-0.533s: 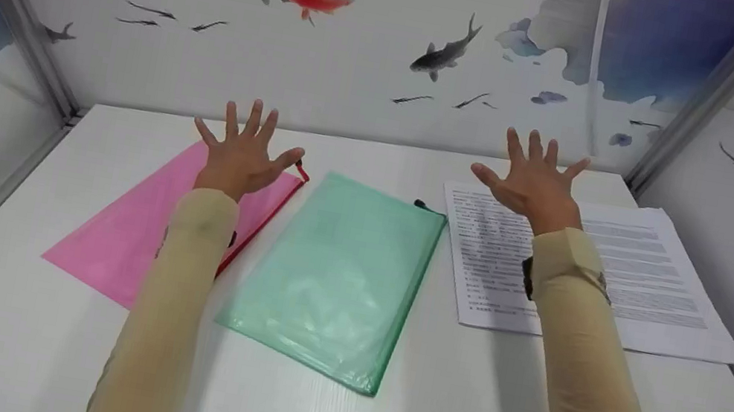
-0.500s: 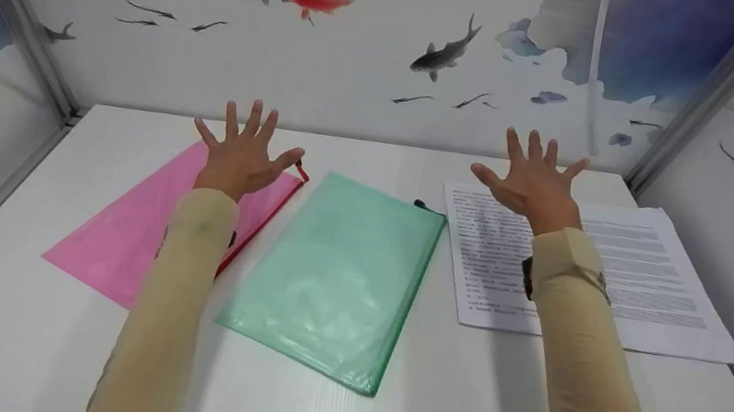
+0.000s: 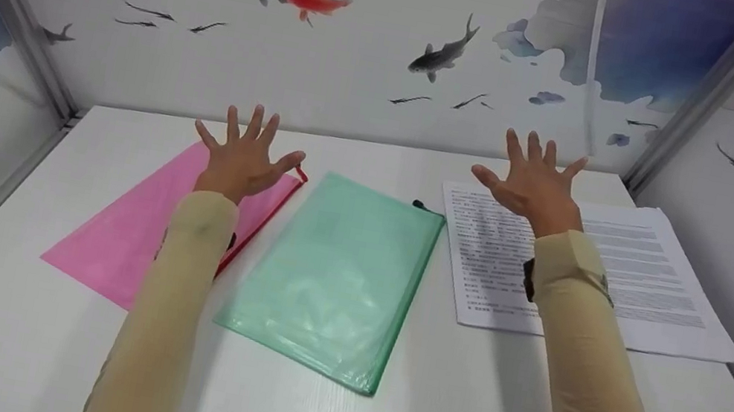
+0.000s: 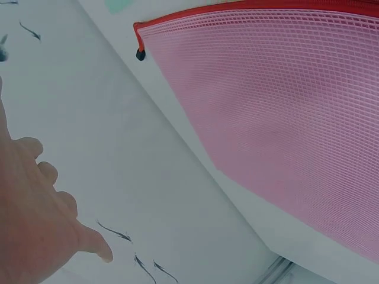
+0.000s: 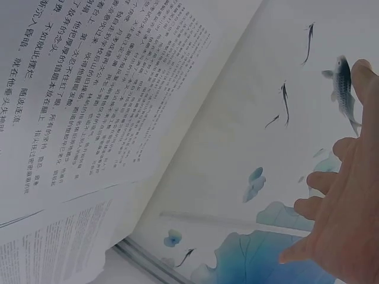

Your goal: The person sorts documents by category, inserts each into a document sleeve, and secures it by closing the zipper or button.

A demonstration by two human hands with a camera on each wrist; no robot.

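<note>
Both hands are raised above the white table [image 3: 453, 402] with fingers spread, holding nothing. My left hand [image 3: 244, 150] hovers over the far end of a pink mesh zip pouch [image 3: 128, 232] with a red zipper; the pouch [image 4: 284, 106] fills the left wrist view beside the left hand [image 4: 35, 219]. My right hand [image 3: 534, 179] hovers over the far left part of printed paper sheets [image 3: 640, 284], whose text [image 5: 89, 106] shows in the right wrist view next to the right hand [image 5: 343, 225]. A green mesh zip pouch [image 3: 339, 277] lies between the two.
Partition walls [image 3: 361, 69] painted with fish and petals enclose the table at the back, left and right. Metal corner posts [image 3: 711, 93] stand at both back corners. Long beige sleeves [image 3: 165, 321] cover both forearms.
</note>
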